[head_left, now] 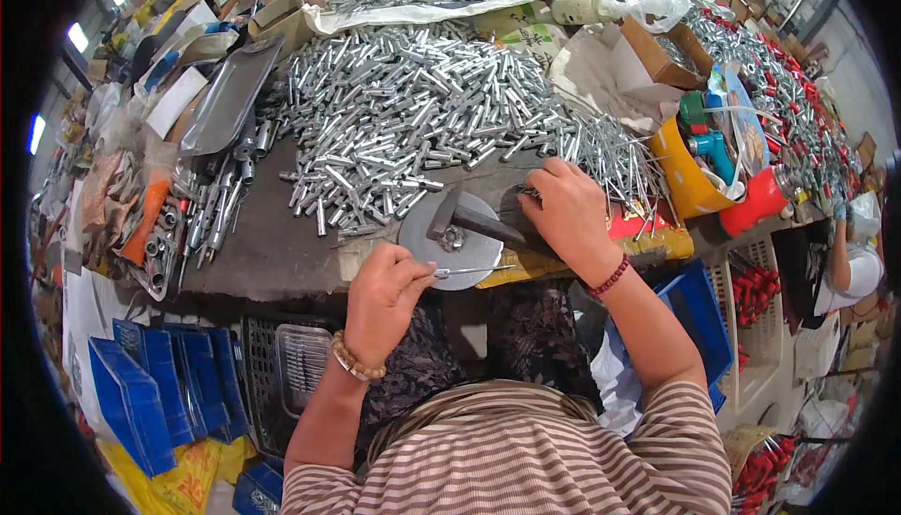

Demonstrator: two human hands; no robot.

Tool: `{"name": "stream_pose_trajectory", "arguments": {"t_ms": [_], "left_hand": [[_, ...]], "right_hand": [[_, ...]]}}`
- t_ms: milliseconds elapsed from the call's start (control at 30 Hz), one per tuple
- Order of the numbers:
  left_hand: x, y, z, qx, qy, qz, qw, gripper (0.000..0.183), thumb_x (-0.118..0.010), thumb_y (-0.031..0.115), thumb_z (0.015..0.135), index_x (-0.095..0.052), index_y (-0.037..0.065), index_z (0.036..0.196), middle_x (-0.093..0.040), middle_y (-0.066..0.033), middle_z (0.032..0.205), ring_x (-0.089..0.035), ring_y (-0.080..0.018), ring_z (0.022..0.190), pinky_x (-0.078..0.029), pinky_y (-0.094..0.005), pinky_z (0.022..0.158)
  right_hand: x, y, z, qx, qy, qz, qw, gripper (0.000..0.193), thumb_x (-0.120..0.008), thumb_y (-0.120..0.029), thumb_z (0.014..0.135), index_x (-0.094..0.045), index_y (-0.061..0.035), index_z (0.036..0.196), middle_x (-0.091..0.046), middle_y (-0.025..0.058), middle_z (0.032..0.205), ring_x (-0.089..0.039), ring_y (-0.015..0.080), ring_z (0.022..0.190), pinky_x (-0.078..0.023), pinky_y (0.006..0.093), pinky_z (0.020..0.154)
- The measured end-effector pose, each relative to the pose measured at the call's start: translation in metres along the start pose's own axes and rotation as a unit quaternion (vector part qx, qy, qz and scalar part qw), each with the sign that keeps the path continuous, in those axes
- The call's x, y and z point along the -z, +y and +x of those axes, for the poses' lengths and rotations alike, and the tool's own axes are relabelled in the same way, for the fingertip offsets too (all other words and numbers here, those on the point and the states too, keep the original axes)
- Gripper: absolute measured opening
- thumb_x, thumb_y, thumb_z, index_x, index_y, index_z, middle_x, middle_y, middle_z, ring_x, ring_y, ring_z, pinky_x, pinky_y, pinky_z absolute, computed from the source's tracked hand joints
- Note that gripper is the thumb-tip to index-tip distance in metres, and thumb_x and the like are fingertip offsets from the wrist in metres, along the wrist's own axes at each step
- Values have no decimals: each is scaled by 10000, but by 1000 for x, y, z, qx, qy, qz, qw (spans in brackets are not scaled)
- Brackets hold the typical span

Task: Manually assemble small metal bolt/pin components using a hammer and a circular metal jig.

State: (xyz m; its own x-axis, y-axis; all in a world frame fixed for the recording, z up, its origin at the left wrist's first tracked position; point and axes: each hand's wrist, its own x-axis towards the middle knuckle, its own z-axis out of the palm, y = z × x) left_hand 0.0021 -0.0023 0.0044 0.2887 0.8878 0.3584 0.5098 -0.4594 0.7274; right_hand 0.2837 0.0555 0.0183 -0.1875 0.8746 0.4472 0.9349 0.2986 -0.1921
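Head view. Left hand (383, 294): thumb and fingertips pinched on one thin metal rod (474, 271); long axis crosswise, free tip pointing right. Right hand (568, 215): fingers curled; whether gripping, cannot be told. Hammer (488, 225): just left of right fingers. Yellow bag (225, 463): well below left fingers, bearing printed characters.

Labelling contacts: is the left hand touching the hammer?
Apart. The head view shows bare grey disc between the left hand and the hammer.
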Motion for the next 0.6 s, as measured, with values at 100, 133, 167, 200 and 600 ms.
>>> {"name": "stream_pose_trajectory", "arguments": {"t_ms": [100, 133, 167, 200, 600], "left_hand": [[1, 1, 0, 1, -2, 9, 1000, 170, -786, 1, 838, -753, 18, 1004, -597, -86, 925, -618, -237, 822, -500, -327, 722], [0, 1, 1, -1, -1, 5, 1000, 164, -786, 14, 831, -751, 27, 991, -611, -97, 931, -628, -270, 843, -508, -358, 738], [-1, 1, 1, -1, 1, 1, 1000, 158, -786, 26, 824, -748, 36, 978, -624, -107, 937, -639, -302, 864, -516, -389, 754], [-1, 0, 1, 5, 3, 5, 1000, 158, -786, 26, 824, -748, 36, 978, -624, -107, 937, -639, -302, 864, -516, -389, 754], [-2, -5, 0, -30, 15, 22, 999, 136, -775, 50, 836, -734, 57, 966, -604, -100, 908, -624, -321, 848, -500, -424, 734]], "right_hand": [[-7, -2, 4, 2, -8, -28, 1000, 148, -782, -150, 779, -664, -71, 823, -629, 92, 908, -664, 299, 922, -560, 427, 789], [-9, 0, 6, 3, -10, -25, 1000, 148, -782, -150, 779, -664, -71, 823, -629, 92, 908, -664, 299, 922, -560, 427, 789], [-11, 2, 7, -2, -10, -33, 999, 139, -775, -147, 785, -661, -70, 809, -628, 97, 898, -666, 302, 915, -562, 430, 787], [-12, 3, 6, -8, -9, -42, 999, 133, -768, -144, 791, -658, -70, 796, -628, 102, 887, -667, 306, 909, -564, 433, 785], [6, -72, -26, 101, -40, 277, 955, 136, -770, -64, 798, -678, -51, 898, -612, 96, 924, -616, 338, 896, -474, 436, 786]]}}
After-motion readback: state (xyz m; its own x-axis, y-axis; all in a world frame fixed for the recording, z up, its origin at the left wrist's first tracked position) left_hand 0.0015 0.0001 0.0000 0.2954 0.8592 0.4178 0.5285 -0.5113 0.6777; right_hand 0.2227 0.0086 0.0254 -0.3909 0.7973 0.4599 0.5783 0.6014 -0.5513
